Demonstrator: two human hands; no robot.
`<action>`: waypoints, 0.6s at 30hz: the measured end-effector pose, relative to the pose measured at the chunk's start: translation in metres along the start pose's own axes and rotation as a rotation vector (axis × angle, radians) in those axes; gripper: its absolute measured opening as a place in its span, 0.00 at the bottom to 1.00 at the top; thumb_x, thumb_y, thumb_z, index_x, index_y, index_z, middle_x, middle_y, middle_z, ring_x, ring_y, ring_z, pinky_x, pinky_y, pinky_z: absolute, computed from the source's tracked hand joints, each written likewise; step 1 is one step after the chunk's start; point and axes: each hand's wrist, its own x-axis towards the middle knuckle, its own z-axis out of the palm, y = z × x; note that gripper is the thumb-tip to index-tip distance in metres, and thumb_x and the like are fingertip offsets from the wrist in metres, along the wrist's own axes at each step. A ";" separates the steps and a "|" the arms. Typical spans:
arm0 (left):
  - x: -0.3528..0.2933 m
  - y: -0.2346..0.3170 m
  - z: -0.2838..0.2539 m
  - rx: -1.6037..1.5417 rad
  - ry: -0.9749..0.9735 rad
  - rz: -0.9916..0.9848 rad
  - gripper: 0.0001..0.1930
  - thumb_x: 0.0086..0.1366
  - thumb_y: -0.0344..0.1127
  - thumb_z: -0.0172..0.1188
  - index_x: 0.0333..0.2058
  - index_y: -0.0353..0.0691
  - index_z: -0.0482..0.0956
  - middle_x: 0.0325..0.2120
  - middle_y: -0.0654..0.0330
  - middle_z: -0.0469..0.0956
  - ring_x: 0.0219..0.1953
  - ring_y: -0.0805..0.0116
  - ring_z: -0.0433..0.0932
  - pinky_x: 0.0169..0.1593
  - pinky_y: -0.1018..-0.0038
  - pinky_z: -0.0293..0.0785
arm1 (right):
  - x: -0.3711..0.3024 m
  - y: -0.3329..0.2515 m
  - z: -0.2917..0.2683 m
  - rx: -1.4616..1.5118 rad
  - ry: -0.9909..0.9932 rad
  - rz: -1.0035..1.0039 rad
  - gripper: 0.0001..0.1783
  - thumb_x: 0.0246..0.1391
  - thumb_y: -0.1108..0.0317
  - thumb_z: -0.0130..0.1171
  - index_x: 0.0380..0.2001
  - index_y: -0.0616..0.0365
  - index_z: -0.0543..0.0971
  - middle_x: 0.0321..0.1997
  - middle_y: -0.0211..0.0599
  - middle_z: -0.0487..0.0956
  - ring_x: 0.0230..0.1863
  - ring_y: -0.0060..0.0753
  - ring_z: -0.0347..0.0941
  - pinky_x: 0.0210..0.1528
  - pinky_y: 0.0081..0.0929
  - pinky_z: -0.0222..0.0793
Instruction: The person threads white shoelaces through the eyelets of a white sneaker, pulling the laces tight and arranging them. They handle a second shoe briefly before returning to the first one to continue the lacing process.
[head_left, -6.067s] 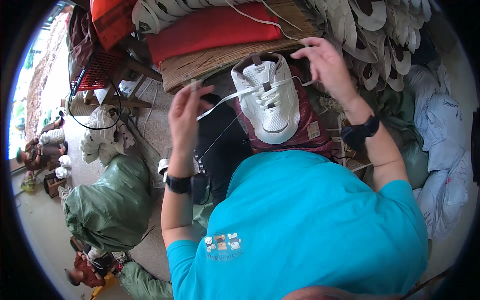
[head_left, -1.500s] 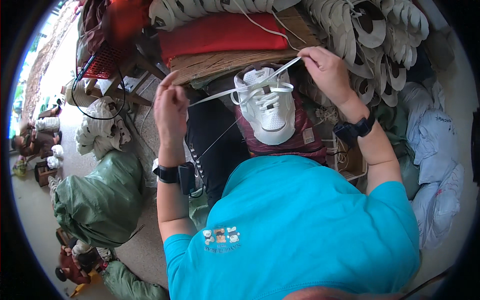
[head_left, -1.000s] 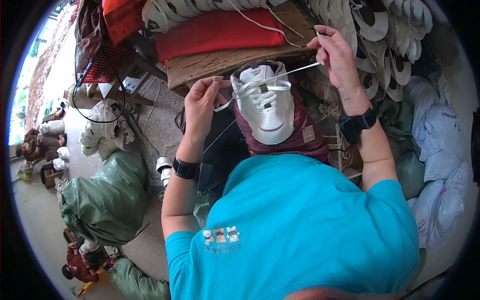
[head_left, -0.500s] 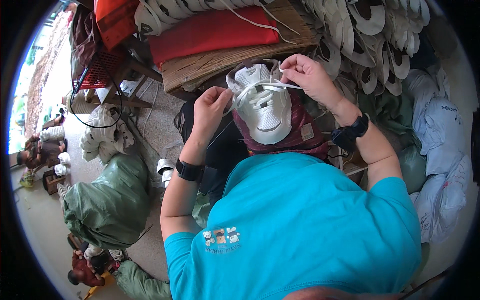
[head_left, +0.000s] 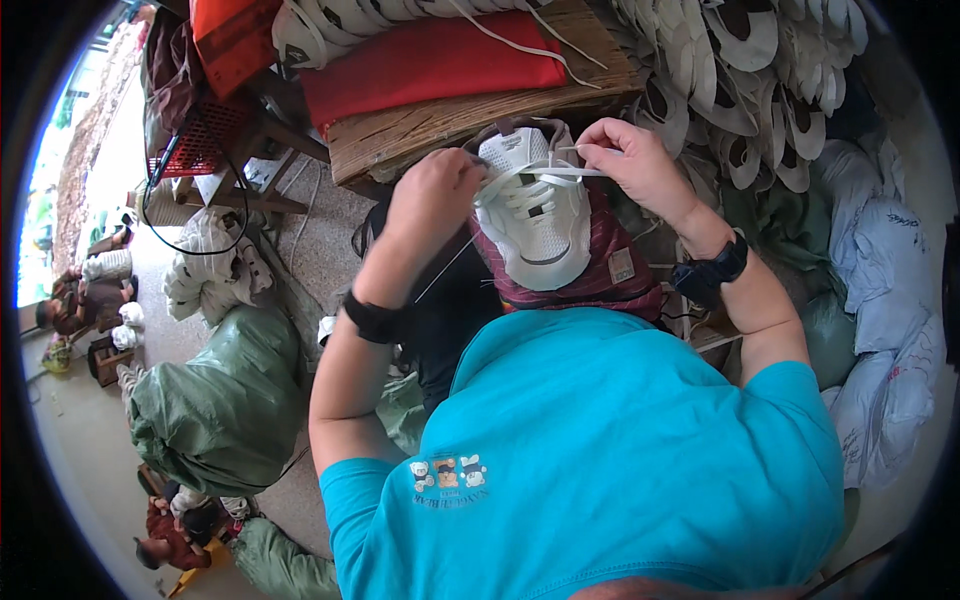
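A white sneaker rests on maroon cloth over my lap, its toe pointing toward me and its collar near the wooden bench. White shoelace crosses over the tongue. At the shoe's left, my left hand is closed with its back turned up, pinching the lace; its fingertips are partly hidden. On the opposite side, my right hand pinches another stretch of the shoelace between thumb and forefinger, beside the collar.
Ahead stands a wooden bench bearing red cloth and a row of white shoes. Many white shoe uppers hang at the upper right. Green sacks lie left, white bags right. Other people sit far left.
My left hand has rolled over so its back faces up, and moved slightly up toward the shoe's collar. My right hand has shifted a little right, still pinching lace.
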 end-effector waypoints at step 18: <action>0.032 -0.011 -0.014 -0.257 -0.316 -0.138 0.10 0.63 0.37 0.64 0.34 0.35 0.84 0.32 0.60 0.75 0.34 0.70 0.75 0.39 0.77 0.71 | 0.005 -0.021 0.016 -0.713 0.172 -0.534 0.06 0.53 0.68 0.60 0.29 0.57 0.75 0.30 0.39 0.78 0.33 0.47 0.77 0.34 0.41 0.73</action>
